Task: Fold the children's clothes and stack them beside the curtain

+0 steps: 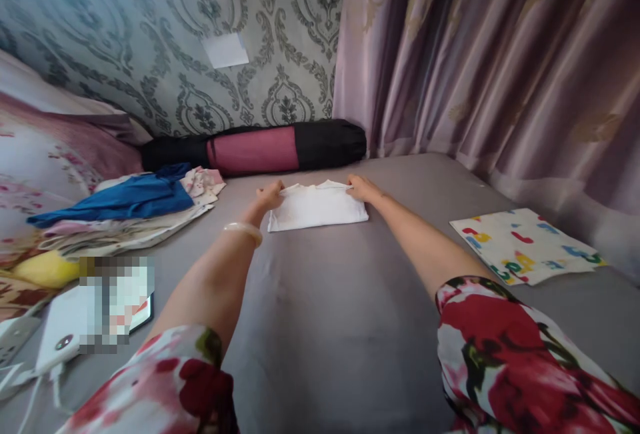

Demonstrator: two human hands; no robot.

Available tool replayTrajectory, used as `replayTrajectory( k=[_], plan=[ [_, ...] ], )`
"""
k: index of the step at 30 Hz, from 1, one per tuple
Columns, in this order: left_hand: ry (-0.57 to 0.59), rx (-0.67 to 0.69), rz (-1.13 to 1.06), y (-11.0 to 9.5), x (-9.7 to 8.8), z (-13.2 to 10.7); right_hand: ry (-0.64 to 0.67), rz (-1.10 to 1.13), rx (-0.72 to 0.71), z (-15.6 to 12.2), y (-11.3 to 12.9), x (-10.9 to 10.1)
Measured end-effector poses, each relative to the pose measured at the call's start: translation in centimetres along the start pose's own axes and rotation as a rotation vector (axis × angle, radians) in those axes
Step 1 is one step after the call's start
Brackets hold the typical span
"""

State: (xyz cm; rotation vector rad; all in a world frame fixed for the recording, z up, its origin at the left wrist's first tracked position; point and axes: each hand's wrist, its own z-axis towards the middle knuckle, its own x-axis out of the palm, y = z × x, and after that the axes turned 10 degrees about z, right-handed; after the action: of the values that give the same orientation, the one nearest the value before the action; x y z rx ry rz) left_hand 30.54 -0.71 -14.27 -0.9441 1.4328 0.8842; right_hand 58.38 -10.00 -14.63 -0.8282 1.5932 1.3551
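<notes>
Red-flowered white fabric sleeves [500, 354]
Left hand [271, 195] and right hand [363, 189], fingers closed, pinch folded rectangular white cloth [318, 211].

Folded garment [319, 211] lies on bed [320, 327]. Relative to garment: bag [260, 149] behind, clothes pile [125, 201] left, patterned-side cloth [527, 247] right, curtain [450, 54] behind-right.

One left hand [271, 195] and one right hand [364, 189] have one white cloth [319, 213] between their fingers. Beyond the fingers lies one black-and-pink roll [255, 149]; well to their right, one printed cloth [530, 247].
</notes>
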Motion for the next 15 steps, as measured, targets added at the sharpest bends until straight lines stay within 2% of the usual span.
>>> replayTrajectory(
  k=[5, 9, 12, 15],
  plan=[
    [-0.007, 0.095, -0.084, 1.4, -2.8, -0.6, -0.024, 0.022, -0.108, -0.4, 0.2, -2.3],
    [0.017, 0.226, -0.315, 2.7, -4.4, -1.5, -0.028, 0.019, -0.181, -1.3, 0.5, -4.2],
    [-0.033, 0.283, -0.513, 3.5, -5.5, -2.3, -0.073, 0.046, -0.227, -2.4, 0.9, -5.7],
    [-0.12, 0.319, -0.613, 4.0, -6.1, -3.1, -0.127, 0.071, -0.289, -3.6, 1.3, -6.7]
  ],
)
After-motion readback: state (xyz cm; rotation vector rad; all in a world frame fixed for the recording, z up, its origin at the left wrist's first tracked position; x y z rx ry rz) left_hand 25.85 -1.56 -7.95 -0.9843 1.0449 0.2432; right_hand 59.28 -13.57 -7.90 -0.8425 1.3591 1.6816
